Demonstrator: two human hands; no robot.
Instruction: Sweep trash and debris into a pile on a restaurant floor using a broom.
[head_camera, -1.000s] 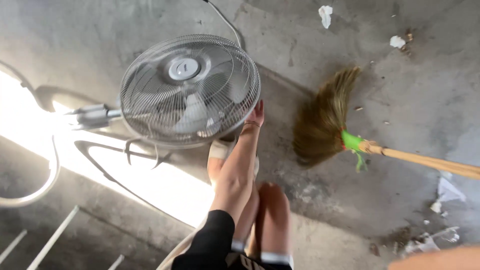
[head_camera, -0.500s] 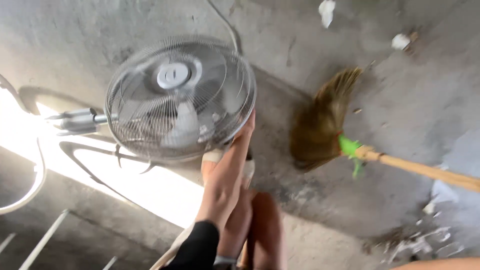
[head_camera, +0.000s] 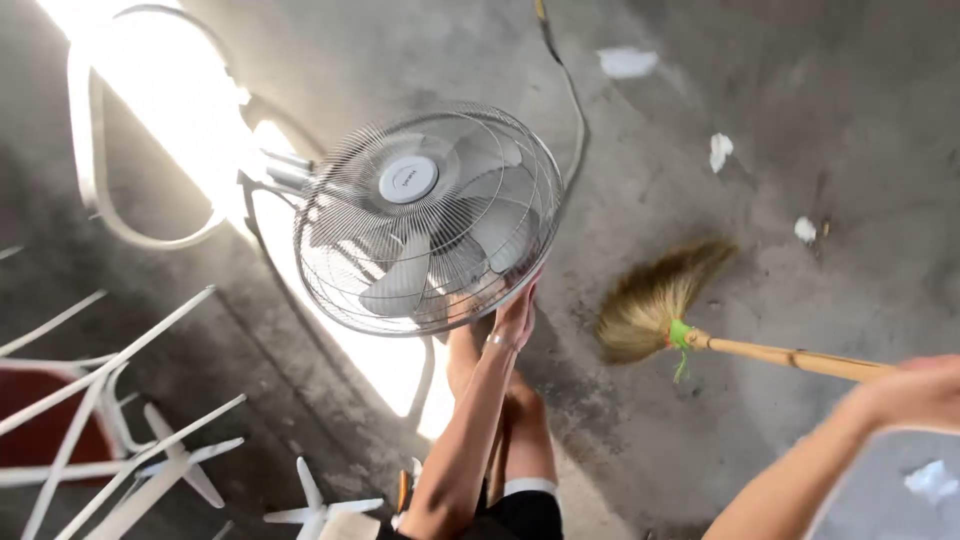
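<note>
**Fingers hooked on the fan's rim as it swings toward frame centre**

Fingers of the left hand (head_camera: 516, 318) curl over the lower right rim of the fan (head_camera: 428, 218), grasping its wire cage. Compared with a second ago, the fan sits nearer the middle of the frame and its pale base ring (head_camera: 110, 215) now shows in the upper left, so the fan appears to have been shifted across the concrete floor (head_camera: 760, 120). The right hand (head_camera: 915, 392), at the right edge, is clenched around the wooden handle of the broom (head_camera: 660, 305); the straw head rests on the floor right of centre, closer to the fan than before.

Paper scraps (head_camera: 720, 150) lie scattered in the upper right, another at the lower right. A cable (head_camera: 570, 95) trails from the top edge down behind the cage. White chair frames (head_camera: 130, 440) crowd the lower left, close beside the person's bare legs.
</note>
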